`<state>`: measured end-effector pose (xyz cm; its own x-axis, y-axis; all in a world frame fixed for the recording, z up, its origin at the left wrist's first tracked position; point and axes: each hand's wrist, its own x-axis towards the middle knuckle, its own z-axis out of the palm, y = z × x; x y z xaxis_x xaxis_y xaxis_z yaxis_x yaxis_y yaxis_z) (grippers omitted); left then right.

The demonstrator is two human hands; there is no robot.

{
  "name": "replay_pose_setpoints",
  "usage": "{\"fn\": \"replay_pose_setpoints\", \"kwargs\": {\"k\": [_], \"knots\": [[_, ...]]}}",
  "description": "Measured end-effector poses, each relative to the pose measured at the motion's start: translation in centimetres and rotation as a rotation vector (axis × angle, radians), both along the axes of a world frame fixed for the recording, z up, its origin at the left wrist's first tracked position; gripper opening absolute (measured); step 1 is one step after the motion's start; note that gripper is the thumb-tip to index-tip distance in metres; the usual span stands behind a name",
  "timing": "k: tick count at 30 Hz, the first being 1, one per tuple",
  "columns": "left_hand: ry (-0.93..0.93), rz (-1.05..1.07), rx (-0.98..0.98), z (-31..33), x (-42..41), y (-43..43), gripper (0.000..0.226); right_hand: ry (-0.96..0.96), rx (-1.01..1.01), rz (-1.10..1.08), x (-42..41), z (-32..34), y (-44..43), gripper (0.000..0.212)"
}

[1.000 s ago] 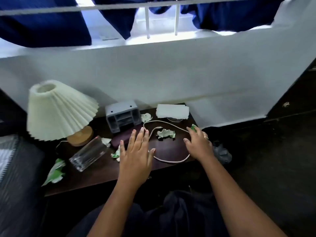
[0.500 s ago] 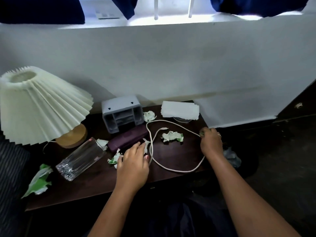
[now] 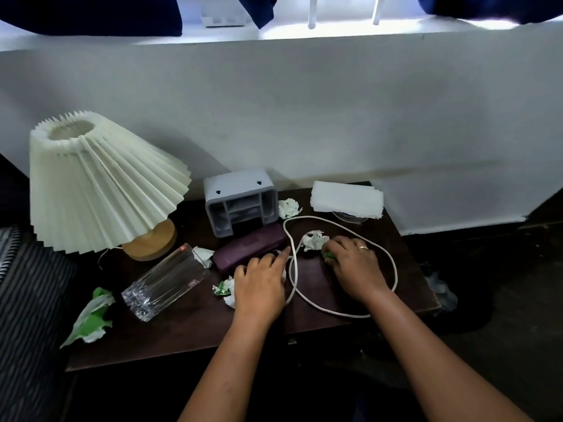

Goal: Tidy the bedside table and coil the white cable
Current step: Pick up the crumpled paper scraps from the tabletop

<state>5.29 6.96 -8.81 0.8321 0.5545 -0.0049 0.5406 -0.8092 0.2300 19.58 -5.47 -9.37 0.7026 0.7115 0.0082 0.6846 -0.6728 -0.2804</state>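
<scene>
The white cable point(image 3: 316, 218) lies in a loose loop on the right half of the dark wooden bedside table point(image 3: 189, 330). My right hand point(image 3: 353, 266) rests inside that loop, fingers closed on a green paper scrap point(image 3: 329, 255) and touching a crumpled white paper point(image 3: 315, 240). My left hand point(image 3: 262, 281) lies palm down left of the cable, its index finger reaching the cable beside a purple case point(image 3: 249, 249). It covers a white scrap, and another crumpled green and white paper point(image 3: 225, 290) sits at its left edge.
A pleated lamp point(image 3: 100, 190) stands at the back left, with a glass tumbler point(image 3: 166, 281) lying on its side in front. A grey organizer point(image 3: 240, 202), a paper wad point(image 3: 288, 207) and stacked napkins point(image 3: 347, 199) line the wall. A green wrapper point(image 3: 91, 318) lies at the left edge.
My right hand moved from the table's right edge in to the crumpled paper inside the loop. My left hand slid forward to the cable and purple case. The view dropped closer.
</scene>
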Motion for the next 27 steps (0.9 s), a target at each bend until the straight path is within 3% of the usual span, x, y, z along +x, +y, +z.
{"fn": "replay_pose_setpoints", "kwargs": {"k": [3,8,13,17,20,24,27], "knots": [[0.004,-0.016,0.084,-0.3,0.5,0.1,0.04,-0.002,0.022,0.032,-0.3,0.0,0.3,0.023],[-0.1,-0.011,0.064,0.5,0.7,0.5,0.013,0.173,0.216,0.004,-0.4,0.7,0.6,0.034],[-0.412,0.112,-0.269,2.2,-0.2,1.7,0.014,0.22,0.339,-0.11,0.2,2.3,1.1,0.018],[-0.55,0.367,-0.666,4.2,-1.0,3.7,0.054,0.138,0.342,-0.15,0.2,2.8,1.1,0.037],[-0.285,0.311,-0.59,4.1,-2.6,4.9,0.053,0.154,0.279,-0.065,-0.1,2.8,1.6,0.043],[0.134,0.216,-0.454,3.4,-4.6,5.5,0.019,0.186,0.045,0.085,-0.9,2.2,2.3,0.033],[0.25,0.19,-0.433,3.2,-5.5,5.3,0.041,0.196,-0.062,0.139,-1.3,1.5,2.2,0.026]]}}
